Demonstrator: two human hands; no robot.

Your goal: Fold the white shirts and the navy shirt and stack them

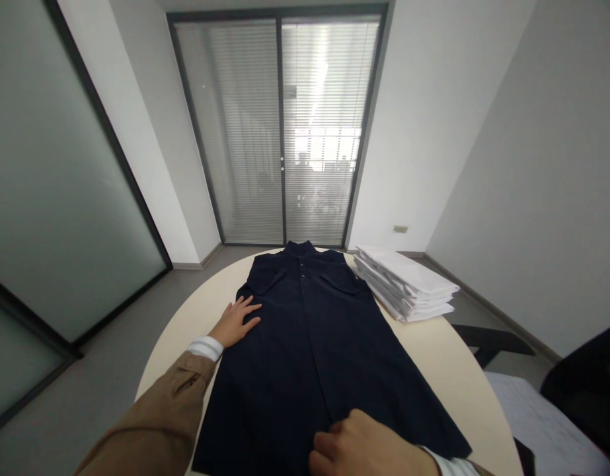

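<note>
A long dark navy shirt dress (pixel 305 344) lies front up and spread on the round cream table (pixel 186 317), its collar at the far edge and its short sleeves folded in over the chest. My left hand (pixel 236 322) rests open on its left side below the sleeve, fingers spread on the cloth. Near the bottom of the front placket, my right hand (pixel 369 446) is closed with curled fingers against the fabric. Its fingertips are hidden, and the lower hem runs partly out of view.
A stack of folded white cloth (pixel 406 284) sits at the table's right far edge, beside the dress. To the right are a black chair (pixel 589 383) and a pale, marked surface (pixel 537 416). Beyond the table stands a glass partition with blinds (pixel 279 132).
</note>
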